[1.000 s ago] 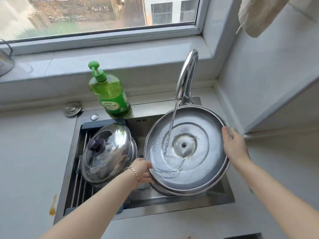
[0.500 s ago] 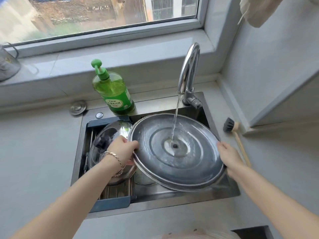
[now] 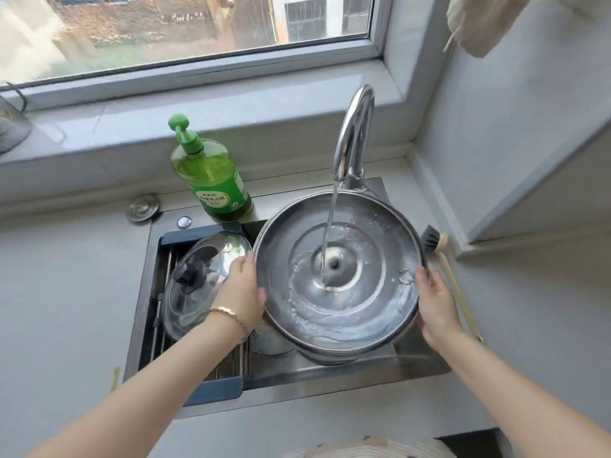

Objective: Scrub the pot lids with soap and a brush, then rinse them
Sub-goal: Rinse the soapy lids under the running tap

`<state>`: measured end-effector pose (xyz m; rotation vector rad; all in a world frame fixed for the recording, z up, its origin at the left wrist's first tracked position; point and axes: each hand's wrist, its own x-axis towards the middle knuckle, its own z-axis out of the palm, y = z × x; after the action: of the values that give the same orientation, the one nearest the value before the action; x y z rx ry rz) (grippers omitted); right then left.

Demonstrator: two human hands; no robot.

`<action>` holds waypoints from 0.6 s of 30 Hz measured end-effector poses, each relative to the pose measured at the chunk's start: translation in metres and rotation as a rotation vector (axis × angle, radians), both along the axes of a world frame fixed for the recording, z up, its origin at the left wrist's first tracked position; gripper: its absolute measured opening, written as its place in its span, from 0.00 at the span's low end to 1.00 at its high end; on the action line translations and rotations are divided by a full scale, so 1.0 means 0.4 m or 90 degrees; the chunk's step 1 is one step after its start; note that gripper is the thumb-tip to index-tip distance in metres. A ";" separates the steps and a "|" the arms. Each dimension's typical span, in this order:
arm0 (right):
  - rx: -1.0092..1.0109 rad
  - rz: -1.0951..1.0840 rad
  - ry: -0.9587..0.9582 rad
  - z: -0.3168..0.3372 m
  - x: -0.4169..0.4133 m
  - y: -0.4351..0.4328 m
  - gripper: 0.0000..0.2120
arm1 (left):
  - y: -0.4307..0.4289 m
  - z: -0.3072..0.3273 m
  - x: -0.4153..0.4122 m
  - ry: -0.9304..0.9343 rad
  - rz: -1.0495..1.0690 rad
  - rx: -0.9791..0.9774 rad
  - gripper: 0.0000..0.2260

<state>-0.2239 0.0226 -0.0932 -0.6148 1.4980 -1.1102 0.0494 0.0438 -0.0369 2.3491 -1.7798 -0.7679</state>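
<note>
A large steel pot lid (image 3: 370,292) is held inner side up over the sink, wet and streaked with foam. My left hand (image 3: 243,290) grips its left rim and my right hand (image 3: 434,302) grips its right rim. Water from the curved tap (image 3: 352,140) falls onto the lid's centre. A glass lid with a black knob (image 3: 198,279) leans on the drying rack in the left of the sink. A wooden-handled brush (image 3: 441,249) with black bristles lies on the counter right of the sink. The green soap bottle (image 3: 211,180) stands behind the sink.
The steel sink (image 3: 330,378) holds a rack (image 3: 218,368) with a dark blue frame. A round metal sink plug (image 3: 142,208) lies on the counter at the back left. The windowsill runs behind, a wall corner stands close on the right, and a cloth (image 3: 479,24) hangs top right.
The big lid has been tilted and shifted under the water, from steeply tipped toward me to nearly level. My left hand slid up its left rim. The brush came into view.
</note>
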 end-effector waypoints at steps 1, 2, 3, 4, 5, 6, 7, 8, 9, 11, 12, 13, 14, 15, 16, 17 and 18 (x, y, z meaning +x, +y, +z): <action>-0.028 0.010 0.042 0.027 -0.008 -0.004 0.11 | 0.008 -0.003 -0.023 -0.022 -0.056 0.030 0.25; -0.064 0.028 0.082 0.056 -0.016 -0.008 0.10 | 0.016 -0.001 -0.049 -0.020 -0.108 0.046 0.24; -0.091 0.049 0.142 0.083 -0.025 -0.012 0.09 | 0.023 0.004 -0.078 0.004 -0.156 0.054 0.23; -0.110 0.073 0.205 0.110 -0.030 -0.015 0.08 | 0.029 0.010 -0.109 0.043 -0.200 0.064 0.23; -0.122 0.100 0.274 0.139 -0.032 -0.017 0.09 | 0.033 0.017 -0.142 0.089 -0.241 0.076 0.24; -0.121 0.127 0.346 0.159 -0.032 -0.021 0.11 | 0.038 0.023 -0.175 0.132 -0.280 0.088 0.26; -0.117 0.150 0.403 0.178 -0.028 -0.026 0.13 | 0.042 0.026 -0.208 0.166 -0.314 0.096 0.28; -0.105 0.176 0.442 0.193 -0.021 -0.029 0.15 | 0.045 0.029 -0.239 0.192 -0.340 0.096 0.31; -0.095 0.196 0.461 0.207 -0.010 -0.032 0.16 | 0.048 0.032 -0.263 0.209 -0.358 0.087 0.32; -0.084 0.228 0.491 0.237 0.016 -0.036 0.18 | 0.051 0.032 -0.293 0.239 -0.358 0.064 0.35; -0.085 0.243 0.496 0.251 0.030 -0.036 0.18 | 0.052 0.037 -0.300 0.260 -0.346 0.053 0.35; -0.088 0.263 0.491 0.257 0.041 -0.037 0.17 | 0.053 0.044 -0.304 0.284 -0.325 0.037 0.35; -0.092 0.285 0.490 0.265 0.057 -0.036 0.14 | 0.056 0.049 -0.305 0.299 -0.296 0.014 0.33; -0.099 0.307 0.485 0.265 0.075 -0.038 0.13 | 0.061 0.055 -0.305 0.298 -0.263 -0.016 0.29; -0.109 0.323 0.474 0.265 0.096 -0.038 0.12 | 0.064 0.060 -0.301 0.281 -0.231 -0.049 0.24; -0.117 0.327 0.441 0.257 0.115 -0.043 0.14 | 0.066 0.058 -0.292 0.263 -0.199 -0.079 0.20; -0.117 0.330 0.387 0.251 0.134 -0.047 0.16 | 0.064 0.048 -0.275 0.262 -0.151 -0.108 0.17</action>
<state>-0.1703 0.0039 0.0074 -1.4738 1.6020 -0.6802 -0.0608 0.0692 -0.0175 1.7388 -1.8647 -0.9983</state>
